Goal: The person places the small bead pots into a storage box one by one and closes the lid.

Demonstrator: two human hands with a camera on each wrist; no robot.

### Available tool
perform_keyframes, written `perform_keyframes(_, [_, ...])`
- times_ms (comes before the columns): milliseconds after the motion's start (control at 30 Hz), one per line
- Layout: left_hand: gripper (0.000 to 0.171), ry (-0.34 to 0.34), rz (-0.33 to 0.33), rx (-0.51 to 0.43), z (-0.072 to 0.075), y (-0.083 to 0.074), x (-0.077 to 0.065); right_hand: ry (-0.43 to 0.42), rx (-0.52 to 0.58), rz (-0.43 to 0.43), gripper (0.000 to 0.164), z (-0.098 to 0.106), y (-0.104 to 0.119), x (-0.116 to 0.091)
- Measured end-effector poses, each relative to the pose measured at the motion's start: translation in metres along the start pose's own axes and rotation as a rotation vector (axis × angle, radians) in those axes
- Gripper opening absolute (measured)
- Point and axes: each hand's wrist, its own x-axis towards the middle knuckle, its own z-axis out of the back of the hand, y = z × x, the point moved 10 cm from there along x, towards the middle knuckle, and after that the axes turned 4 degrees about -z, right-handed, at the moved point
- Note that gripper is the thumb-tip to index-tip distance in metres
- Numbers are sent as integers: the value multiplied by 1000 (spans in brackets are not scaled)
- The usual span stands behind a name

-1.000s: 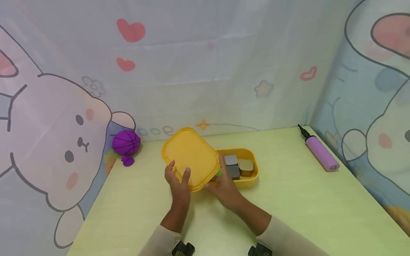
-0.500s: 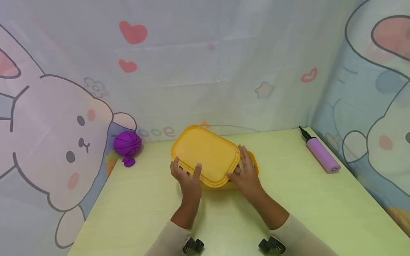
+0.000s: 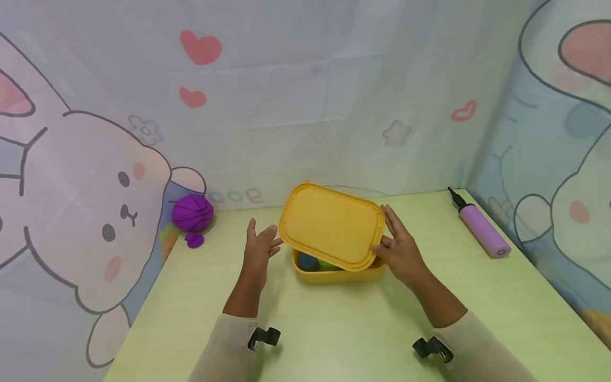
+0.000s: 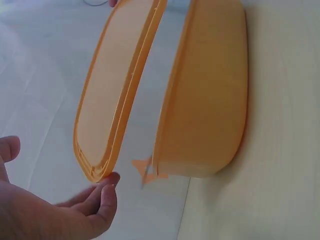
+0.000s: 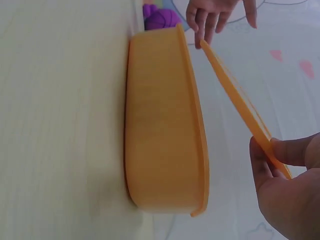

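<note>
A yellow rectangular lid (image 3: 334, 228) hangs tilted above a yellow box (image 3: 336, 277) of the same colour. My right hand (image 3: 403, 255) pinches the lid's right edge, thumb on one face and fingers on the other, as the right wrist view confirms. At the opposite corner, my left hand (image 3: 258, 252) has its fingers spread, with fingertips at or against the lid's edge and no grip round it. A gap separates the lid from the box in the left wrist view. Inside the box, a dark blue piece (image 3: 307, 261) and a green piece (image 3: 328, 266) show; the lid hides the others.
A purple basketball-patterned ball (image 3: 193, 213) sits at the back left of the pale table (image 3: 334, 329), with a small purple object (image 3: 194, 240) before it. On the right lies a pink-purple hand pump (image 3: 484, 231) with a black nozzle. A printed cloth (image 3: 286, 106) hangs behind.
The lid has moved right and turned flatter across, now above the box. My left hand has let go of its side and drawn left; my right hand has shifted right with the lid.
</note>
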Motion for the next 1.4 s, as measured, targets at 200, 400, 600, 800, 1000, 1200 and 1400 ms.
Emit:
perform_keyframes(200, [93,104,2,117,-12,-1,-1,-2,-86,8,106,14,8,1])
perform_keyframes(400, [86,146,-29,203,-18,-12,-4,35,-92,98,104,23,24,3])
perform_keyframes(600, [85,252,-30,278,-31,-17,-10,92,-59,172,97,19,32,3])
perform_keyframes(800, [97,350,-46,238,-45,-15,-13,75,-67,202,79,15,37,1])
perform_keyframes(1000, [110,330,-95,162,-47,-20,-11,72,20,238,58,12,40,-4])
perform_keyframes(1200, [95,306,-122,236,-48,-19,-13,24,-49,170,61,11,30,-7])
perform_keyframes(1400, [91,323,-158,392,-49,-14,-16,-42,-201,42,87,15,16,-10])
